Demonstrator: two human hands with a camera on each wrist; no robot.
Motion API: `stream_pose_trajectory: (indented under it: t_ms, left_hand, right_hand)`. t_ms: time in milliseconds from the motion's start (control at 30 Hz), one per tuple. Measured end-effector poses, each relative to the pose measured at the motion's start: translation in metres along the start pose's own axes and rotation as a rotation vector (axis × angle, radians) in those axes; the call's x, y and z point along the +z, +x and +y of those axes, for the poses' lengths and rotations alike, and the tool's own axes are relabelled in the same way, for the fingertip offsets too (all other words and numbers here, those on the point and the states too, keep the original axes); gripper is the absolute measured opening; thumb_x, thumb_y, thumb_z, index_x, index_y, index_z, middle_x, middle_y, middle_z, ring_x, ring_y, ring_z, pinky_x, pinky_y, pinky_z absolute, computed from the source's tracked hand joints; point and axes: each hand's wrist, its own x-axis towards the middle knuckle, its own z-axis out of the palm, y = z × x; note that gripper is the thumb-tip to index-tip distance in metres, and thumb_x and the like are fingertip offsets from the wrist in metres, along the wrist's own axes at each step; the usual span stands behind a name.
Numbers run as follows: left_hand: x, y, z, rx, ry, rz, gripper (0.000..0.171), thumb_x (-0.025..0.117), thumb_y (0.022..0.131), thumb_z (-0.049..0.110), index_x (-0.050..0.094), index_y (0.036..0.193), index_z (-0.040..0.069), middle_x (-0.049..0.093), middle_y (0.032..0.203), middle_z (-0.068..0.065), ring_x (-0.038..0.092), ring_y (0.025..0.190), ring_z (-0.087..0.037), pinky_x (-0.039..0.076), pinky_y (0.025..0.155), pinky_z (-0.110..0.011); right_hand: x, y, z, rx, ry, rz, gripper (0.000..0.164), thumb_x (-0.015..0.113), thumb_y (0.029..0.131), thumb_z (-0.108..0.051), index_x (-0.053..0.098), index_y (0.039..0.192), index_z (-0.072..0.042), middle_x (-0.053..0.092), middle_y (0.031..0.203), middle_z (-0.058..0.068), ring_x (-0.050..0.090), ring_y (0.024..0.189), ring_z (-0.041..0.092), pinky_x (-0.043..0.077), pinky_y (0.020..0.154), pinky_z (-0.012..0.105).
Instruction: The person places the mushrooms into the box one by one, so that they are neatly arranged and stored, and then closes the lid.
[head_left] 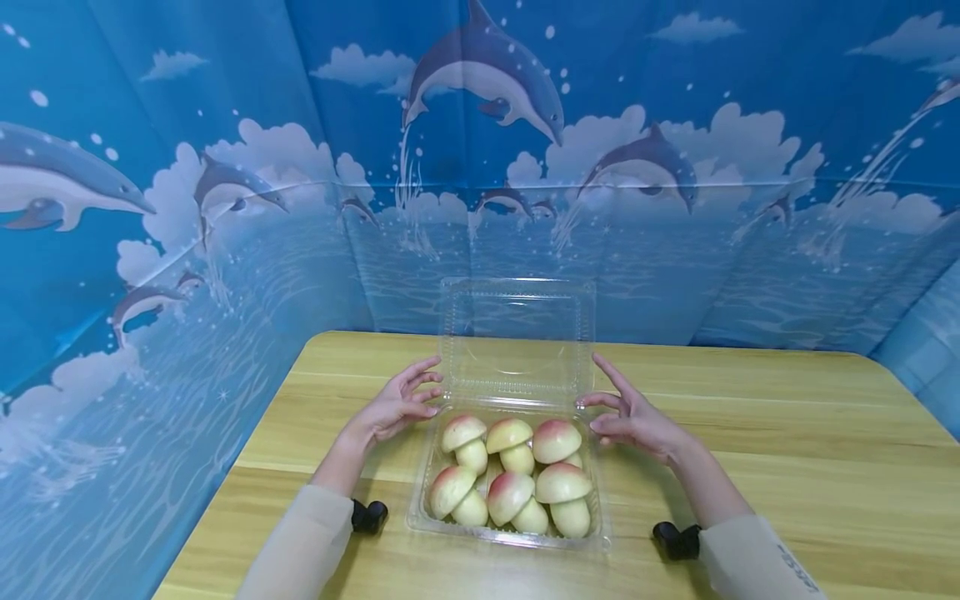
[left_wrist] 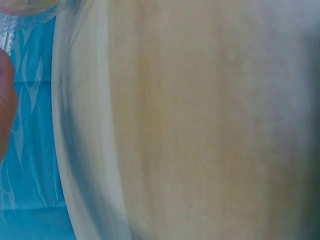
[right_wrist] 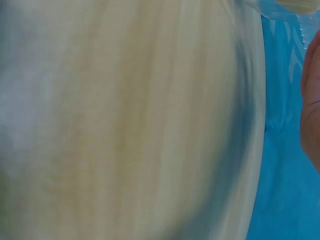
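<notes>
A clear plastic clamshell box (head_left: 420, 508) lies on the table in the head view, its transparent lid (head_left: 517, 367) raised upright at the back. Inside the base sit several mushroom-shaped buns (head_left: 512, 497) in two rows, with cream stems and pink-tinged caps. My left hand (head_left: 393, 406) is at the box's left side near the hinge, fingers spread and loosely bent, fingertips at the lid's edge. Opposite it, my right hand (head_left: 633, 417) has its index finger stretched along the lid's right edge and its thumb near the base's corner. Each wrist view catches only a strip of its hand.
The wooden table (head_left: 750, 400) has rounded back corners. Behind and left of it hangs a blue curtain (head_left: 300, 275) printed with dolphins. Black wrist-worn devices (head_left: 369, 517) stick out below both forearms, close to the tabletop.
</notes>
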Motion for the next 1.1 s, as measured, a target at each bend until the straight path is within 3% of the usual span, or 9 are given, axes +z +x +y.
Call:
stream_pose_trajectory:
  t_ms: [267, 467, 767, 867, 1000, 1100]
  left_hand:
    - [0.002, -0.003, -0.002, 0.006, -0.026, 0.034, 0.083, 0.054, 0.075, -0.024, 0.021, 0.146, 0.004, 0.037, 0.125, -0.011, 0.051, 0.103, -0.015, 0.052, 0.077, -0.022]
    - [0.003, -0.004, -0.003, 0.013, -0.04, 0.038, 0.08, 0.05, 0.077, -0.025, 0.019, 0.146, 0.0, 0.036, 0.127, -0.014, 0.053, 0.099, -0.014, 0.052, 0.075, -0.02]
    - [0.007, -0.007, -0.003, 0.017, -0.014, 0.09, 0.072, 0.047, 0.076, -0.026, 0.022, 0.141, -0.007, 0.034, 0.133, -0.022, 0.051, 0.106, -0.017, 0.052, 0.079, -0.023]
    - [0.008, -0.009, -0.003, 0.001, 0.025, 0.116, 0.062, 0.049, 0.078, -0.023, 0.031, 0.135, -0.008, 0.041, 0.129, -0.017, 0.05, 0.107, -0.017, 0.052, 0.079, -0.024]
    - [0.007, -0.011, -0.004, -0.021, 0.07, 0.134, 0.047, 0.052, 0.081, -0.019, 0.045, 0.124, 0.0, 0.049, 0.118, -0.006, 0.051, 0.107, -0.016, 0.052, 0.078, -0.024]
    - [0.007, -0.013, -0.004, -0.028, 0.079, 0.13, 0.042, 0.053, 0.083, -0.016, 0.049, 0.119, 0.004, 0.05, 0.115, -0.005, 0.053, 0.105, -0.015, 0.052, 0.079, -0.025]
  right_hand:
    - [0.002, -0.003, 0.006, -0.024, -0.003, 0.065, 0.085, 0.057, 0.085, 0.01, 0.01, 0.149, -0.02, 0.053, 0.117, 0.008, 0.063, 0.081, 0.016, 0.054, 0.072, 0.03]
    - [0.005, -0.004, 0.006, -0.036, 0.024, 0.081, 0.064, 0.056, 0.084, 0.012, 0.029, 0.136, -0.014, 0.054, 0.112, 0.009, 0.063, 0.081, 0.015, 0.054, 0.071, 0.029]
    - [0.008, -0.005, 0.006, -0.026, 0.056, 0.088, 0.049, 0.057, 0.085, 0.01, 0.036, 0.124, -0.011, 0.054, 0.108, 0.009, 0.062, 0.078, 0.015, 0.053, 0.067, 0.025]
    - [0.008, -0.005, 0.006, -0.012, 0.045, 0.091, 0.042, 0.057, 0.086, 0.009, 0.039, 0.12, -0.01, 0.054, 0.107, 0.01, 0.062, 0.079, 0.016, 0.053, 0.068, 0.025]
    - [0.008, -0.006, 0.006, 0.013, 0.034, 0.088, 0.035, 0.057, 0.088, 0.005, 0.045, 0.115, -0.012, 0.053, 0.107, 0.01, 0.061, 0.082, 0.015, 0.053, 0.069, 0.025]
    - [0.008, -0.007, 0.006, 0.024, 0.041, 0.083, 0.033, 0.056, 0.088, 0.005, 0.048, 0.113, -0.015, 0.054, 0.106, 0.009, 0.061, 0.083, 0.015, 0.053, 0.07, 0.025]
